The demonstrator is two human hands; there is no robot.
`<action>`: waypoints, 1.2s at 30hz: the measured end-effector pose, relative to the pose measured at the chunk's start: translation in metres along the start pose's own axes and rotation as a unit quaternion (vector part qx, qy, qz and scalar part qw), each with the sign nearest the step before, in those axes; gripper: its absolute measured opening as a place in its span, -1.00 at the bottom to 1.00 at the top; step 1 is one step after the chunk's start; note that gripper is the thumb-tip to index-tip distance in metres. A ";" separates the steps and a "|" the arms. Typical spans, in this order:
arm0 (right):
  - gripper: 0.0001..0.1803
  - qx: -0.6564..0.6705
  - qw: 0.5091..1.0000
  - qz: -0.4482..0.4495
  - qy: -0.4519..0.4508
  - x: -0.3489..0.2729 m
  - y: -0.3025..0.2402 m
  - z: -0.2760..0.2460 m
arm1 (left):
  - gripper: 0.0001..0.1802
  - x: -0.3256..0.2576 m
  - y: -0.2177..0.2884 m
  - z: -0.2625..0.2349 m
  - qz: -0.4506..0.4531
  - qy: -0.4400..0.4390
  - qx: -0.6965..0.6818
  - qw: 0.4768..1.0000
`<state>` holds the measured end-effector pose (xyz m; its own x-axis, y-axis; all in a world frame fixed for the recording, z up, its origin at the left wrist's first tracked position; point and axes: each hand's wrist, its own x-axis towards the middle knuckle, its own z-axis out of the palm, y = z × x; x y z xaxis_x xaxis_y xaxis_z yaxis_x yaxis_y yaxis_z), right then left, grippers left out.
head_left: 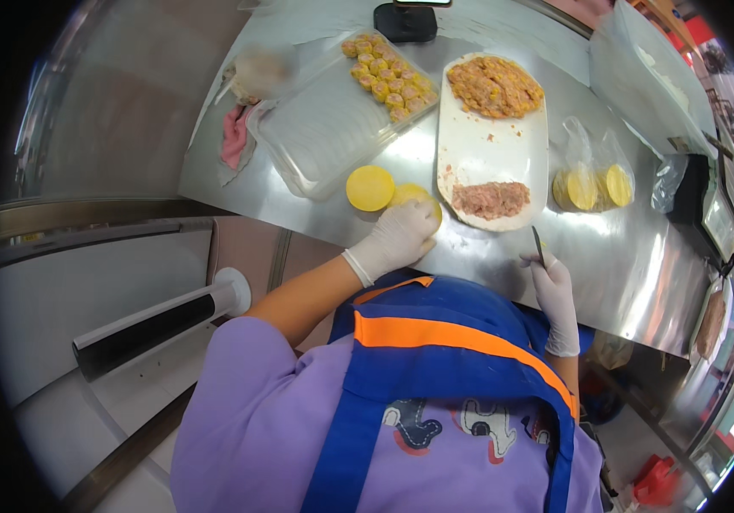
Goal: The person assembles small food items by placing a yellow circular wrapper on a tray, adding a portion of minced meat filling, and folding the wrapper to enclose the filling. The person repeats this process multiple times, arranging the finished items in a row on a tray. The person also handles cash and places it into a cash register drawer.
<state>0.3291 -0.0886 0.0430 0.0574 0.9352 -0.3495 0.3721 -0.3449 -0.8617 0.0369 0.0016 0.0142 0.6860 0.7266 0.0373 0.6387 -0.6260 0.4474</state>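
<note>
My left hand [399, 232], in a white glove, has its fingers closed on a round yellow dumpling wrapper [410, 193] near the table's front edge. Beside it lies a stack of round yellow wrappers [369, 188]. In my gloved right hand [552, 286] is a thin, dark-bladed spreading knife [538, 243], its blade pointing up near the tray's lower right corner. The long white tray [491, 154] holds an orange-yellow filling [495, 86] at its far end and a pinkish minced meat [491, 199] at its near end.
To the left, a clear plastic tray [320, 141] carries rows of yellow dumplings [390, 75]. Bagged yellow wrappers [593, 184] sit right of the white tray. A pink cloth [235, 137] lies far left, a large translucent bin [653, 77] stands back right, and a black scale [698, 205] is at the right edge.
</note>
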 end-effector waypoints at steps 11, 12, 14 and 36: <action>-0.67 0.037 0.997 -0.039 -0.064 -0.008 -0.024 0.025 | -0.87 -0.001 0.001 0.008 0.028 0.022 0.033 0.999; -0.67 0.028 0.996 -0.046 -0.071 -0.005 -0.020 0.029 | -0.87 -0.003 0.003 0.008 0.035 0.021 0.047 0.998; -0.69 -0.016 0.995 -0.042 -0.094 -0.001 -0.027 0.035 | -0.87 -0.005 0.004 0.009 0.037 0.013 0.073 0.997; -0.71 0.002 0.994 -0.026 -0.103 0.033 -0.043 0.099 | -0.89 -0.011 -0.004 0.012 -0.211 -0.064 -0.538 0.814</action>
<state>0.2237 -0.0512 0.0321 -0.1528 0.9160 -0.3710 0.3651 -0.2965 -0.8825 0.0310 -0.0074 0.0010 0.5595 0.7338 -0.3855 0.2004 0.3315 0.9219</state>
